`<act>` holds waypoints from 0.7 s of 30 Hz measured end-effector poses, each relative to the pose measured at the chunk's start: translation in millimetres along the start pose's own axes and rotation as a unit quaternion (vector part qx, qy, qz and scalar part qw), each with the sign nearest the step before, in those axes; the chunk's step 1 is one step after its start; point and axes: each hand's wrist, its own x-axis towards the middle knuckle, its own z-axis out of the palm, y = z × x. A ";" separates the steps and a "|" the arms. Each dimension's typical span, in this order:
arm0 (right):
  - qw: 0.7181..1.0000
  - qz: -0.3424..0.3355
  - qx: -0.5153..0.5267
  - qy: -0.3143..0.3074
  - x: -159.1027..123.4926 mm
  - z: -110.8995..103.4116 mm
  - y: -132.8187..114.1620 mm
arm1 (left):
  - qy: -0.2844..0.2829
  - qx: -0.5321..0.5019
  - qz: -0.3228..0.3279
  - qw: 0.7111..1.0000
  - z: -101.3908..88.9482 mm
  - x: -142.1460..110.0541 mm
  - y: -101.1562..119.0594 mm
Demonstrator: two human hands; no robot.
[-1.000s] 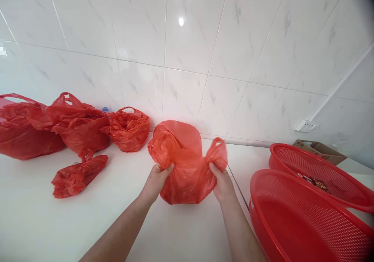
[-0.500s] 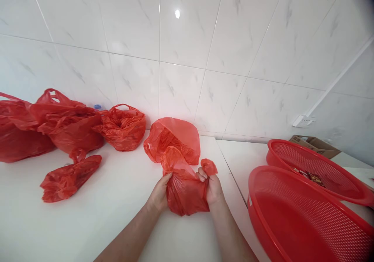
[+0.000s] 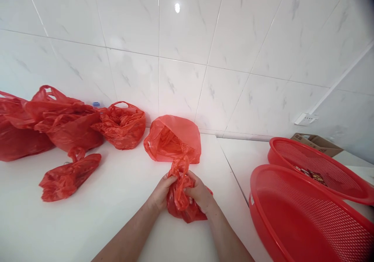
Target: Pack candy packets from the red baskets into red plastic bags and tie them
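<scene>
A small red plastic bag (image 3: 181, 199) rests on the white counter in front of me, bunched at its top. My left hand (image 3: 161, 192) grips its left side with the fingers closed. My right hand (image 3: 199, 193) closes on the gathered handles, and the two hands touch over the bag's neck. Just behind them an open, puffed-up red bag (image 3: 172, 139) stands against the tiled wall.
Several more red bags lie at the left: a knotted one (image 3: 68, 174) near the front, an open one (image 3: 121, 125) and bigger ones (image 3: 58, 117) by the wall. Two red mesh baskets (image 3: 295, 211) (image 3: 321, 168) sit right, with a cardboard box (image 3: 317, 143) behind.
My hands have come together from wide apart, gathering the bag's two handles into a bunch. The bag has sunk lower onto the counter and shrunk in shape.
</scene>
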 end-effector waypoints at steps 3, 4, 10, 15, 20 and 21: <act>0.997 0.012 -0.068 0.018 -1.6 1.9 3.6 | -0.012 0.077 -0.011 0.997 3.7 3.3 -2.3; 0.996 0.014 -0.082 0.031 -1.4 1.9 5.7 | -0.004 0.104 -0.007 0.995 5.3 4.3 -3.2; 0.994 0.026 0.079 0.068 8.8 -3.9 14.4 | 0.036 0.220 0.033 0.974 7.8 4.8 -10.1; 0.979 0.022 0.150 0.138 16.7 -9.6 10.7 | 0.100 0.403 0.188 0.890 3.0 -0.1 -14.0; 0.983 0.019 0.104 0.150 14.3 -3.2 12.3 | 0.070 0.464 0.294 0.833 5.1 -0.8 -16.8; 0.986 0.012 0.086 0.145 13.4 -1.3 13.9 | 0.071 0.461 0.293 0.835 5.3 -0.6 -17.1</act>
